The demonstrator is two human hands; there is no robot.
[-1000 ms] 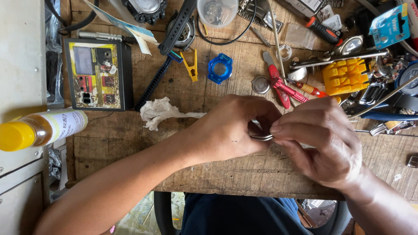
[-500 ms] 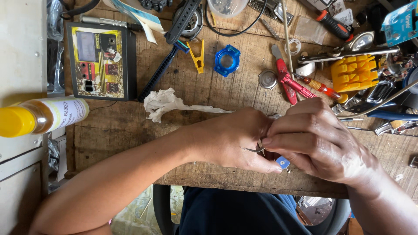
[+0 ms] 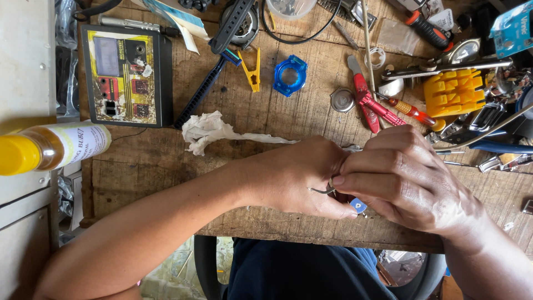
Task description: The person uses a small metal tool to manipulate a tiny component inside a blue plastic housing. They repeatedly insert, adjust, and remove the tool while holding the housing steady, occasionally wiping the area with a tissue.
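I see my left hand [image 3: 300, 178] and right hand [image 3: 405, 178] pressed together, fingers closed around a thin metal tool [image 3: 322, 190] and a small blue piece [image 3: 358, 206].

On the worn wooden bench [image 3: 166, 166] lie a crumpled white tissue [image 3: 208, 129], a blue plastic ring [image 3: 290, 75], a yellow clip [image 3: 253, 71], red-handled pliers [image 3: 369, 103], a yellow ridged block [image 3: 455, 91], a black-and-yellow tester box [image 3: 125, 75] and a yellow-capped bottle [image 3: 53, 147].

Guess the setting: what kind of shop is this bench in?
Probably a watch repair bench. On the worn wooden bench lie a blue watch case, a round metal case back and red pliers; both hands work a small metal part at the front edge.
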